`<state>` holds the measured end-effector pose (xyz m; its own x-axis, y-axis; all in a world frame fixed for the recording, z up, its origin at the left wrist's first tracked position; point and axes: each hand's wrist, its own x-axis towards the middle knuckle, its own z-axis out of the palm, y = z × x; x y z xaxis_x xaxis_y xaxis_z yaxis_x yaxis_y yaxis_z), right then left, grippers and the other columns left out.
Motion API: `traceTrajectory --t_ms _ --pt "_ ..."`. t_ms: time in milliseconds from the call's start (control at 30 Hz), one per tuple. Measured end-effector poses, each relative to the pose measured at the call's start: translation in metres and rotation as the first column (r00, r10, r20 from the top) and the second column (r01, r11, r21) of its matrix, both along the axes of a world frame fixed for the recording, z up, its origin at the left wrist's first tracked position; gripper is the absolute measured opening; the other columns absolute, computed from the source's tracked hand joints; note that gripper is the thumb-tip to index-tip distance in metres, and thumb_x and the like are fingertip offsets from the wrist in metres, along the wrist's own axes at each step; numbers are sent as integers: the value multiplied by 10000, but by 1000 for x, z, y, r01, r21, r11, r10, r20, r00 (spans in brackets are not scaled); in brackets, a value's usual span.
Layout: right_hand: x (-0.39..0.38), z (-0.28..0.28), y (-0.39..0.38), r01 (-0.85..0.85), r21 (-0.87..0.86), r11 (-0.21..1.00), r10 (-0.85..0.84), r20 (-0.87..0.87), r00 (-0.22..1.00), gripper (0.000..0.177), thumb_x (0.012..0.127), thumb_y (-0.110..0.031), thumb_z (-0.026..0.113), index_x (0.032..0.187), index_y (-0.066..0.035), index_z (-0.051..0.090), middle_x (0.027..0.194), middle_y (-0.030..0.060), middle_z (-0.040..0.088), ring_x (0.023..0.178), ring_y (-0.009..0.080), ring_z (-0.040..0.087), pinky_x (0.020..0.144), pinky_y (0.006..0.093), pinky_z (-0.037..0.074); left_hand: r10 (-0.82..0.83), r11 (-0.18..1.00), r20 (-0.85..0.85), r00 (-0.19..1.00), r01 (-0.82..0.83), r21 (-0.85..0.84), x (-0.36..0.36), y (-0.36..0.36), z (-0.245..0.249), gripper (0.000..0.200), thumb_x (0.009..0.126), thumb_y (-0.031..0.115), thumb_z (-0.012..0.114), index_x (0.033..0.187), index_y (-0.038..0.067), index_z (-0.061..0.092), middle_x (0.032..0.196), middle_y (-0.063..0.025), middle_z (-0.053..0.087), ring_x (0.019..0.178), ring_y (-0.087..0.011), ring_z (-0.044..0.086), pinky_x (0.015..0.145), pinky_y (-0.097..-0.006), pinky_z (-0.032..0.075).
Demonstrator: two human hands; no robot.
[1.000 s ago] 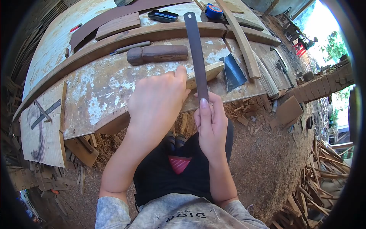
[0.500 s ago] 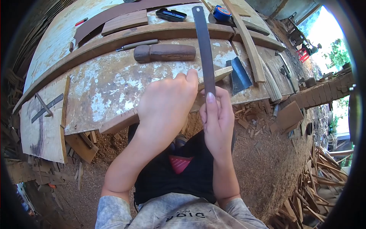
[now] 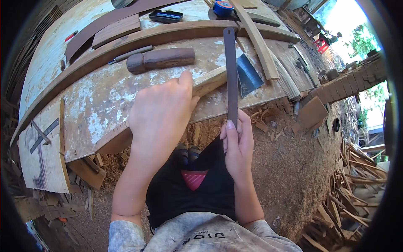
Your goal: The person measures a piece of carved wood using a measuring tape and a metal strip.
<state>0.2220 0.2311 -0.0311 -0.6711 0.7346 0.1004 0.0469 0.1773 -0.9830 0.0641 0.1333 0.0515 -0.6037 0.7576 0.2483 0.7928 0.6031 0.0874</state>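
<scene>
My left hand (image 3: pixel 161 111) is closed over a pale wooden piece (image 3: pixel 212 80) near the front edge of the workbench. The wood sticks out to the right of my knuckles, and my palm hides its middle. In my right hand (image 3: pixel 238 140) is a long, dark, flat metal strip (image 3: pixel 231 71) with a hole in its far end. My thumb lies along its near end, and the strip points away from me, crossing in front of the wood's right end. Beyond my left hand lies a thick brown wooden handle-shaped piece (image 3: pixel 161 59). A dark bluish sheet (image 3: pixel 249 75) rests just right of the strip.
A long wooden rail (image 3: pixel 176 31) runs across the paint-flecked bench (image 3: pixel 90 101). Behind it are a blue tape measure (image 3: pixel 222 7) and a black case (image 3: pixel 166 16). A bevel-like metal tool (image 3: pixel 44 133) lies on the left board. Sawdust and wood scraps (image 3: pixel 352 189) cover the floor.
The view has shifted, so the bench things sit further left. The metal strip now reaches less far away from me. Both hands keep their holds.
</scene>
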Motion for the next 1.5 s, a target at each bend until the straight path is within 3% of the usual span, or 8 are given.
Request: traceTrajectory --t_ms 433,633,833,1033,1233,1267,1367,1500 --pt "14 -9 -3 -5 83 997 4 17 1000 346 1098 -72 458 1434 6 478 870 40 628 728 80 561 694 241 475 22 999 -41 999 -23 -23 6 2 -1 407 895 436 763 1000 73 610 785 -117 725 749 -319 745 625 -415 581" --pt "22 -5 -9 23 -43 999 -23 -3 1000 340 1119 -138 432 1432 -17 484 879 47 600 700 96 523 683 264 462 5 1000 -65 998 -6 -15 10 1 -2 400 899 425 761 981 74 586 803 -124 721 748 -321 738 621 -427 573" --pt "30 -18 -5 72 108 992 -77 44 996 311 1123 -151 436 1385 -17 535 850 47 559 751 117 537 715 289 468 6 1000 -158 987 -5 2 17 1 -8 391 913 422 747 963 80 563 815 -90 701 741 -297 733 604 -404 563" --pt "38 -9 -2 20 2 1000 -20 80 997 322 1106 -137 471 1386 -13 571 941 87 621 806 146 598 760 307 491 4 1000 -220 975 2 29 22 0 -13 379 924 427 736 982 90 574 833 -63 701 742 -277 731 603 -401 564" --pt "30 9 17 127 497 858 -216 126 968 407 1040 -92 548 1443 -38 530 1047 181 670 904 313 710 783 424 550 18 1000 -207 978 -14 19 24 1 -12 357 924 411 736 991 93 588 852 -67 707 753 -274 734 615 -395 574" --pt "23 7 29 173 629 758 -244 26 970 464 1001 -70 582 1459 -45 509 1046 196 660 881 338 707 758 442 556 9 1000 -211 977 -4 24 24 0 -12 354 924 407 736 991 92 588 849 -69 707 753 -276 734 618 -396 575" --pt "8 39 60 133 739 661 -275 73 959 517 980 -127 648 1470 -63 497 1040 168 678 893 325 710 771 447 554 -15 999 -209 978 24 43 24 -1 -13 345 927 395 735 991 89 587 841 -73 706 751 -281 734 624 -397 578" --pt "-38 90 96 143 826 545 -93 -110 990 644 924 -313 753 1475 -100 495 1212 162 610 1146 297 628 929 441 513 -25 998 -177 984 33 44 21 -3 -13 338 928 382 734 982 87 579 828 -74 704 736 -277 736 614 -386 578"
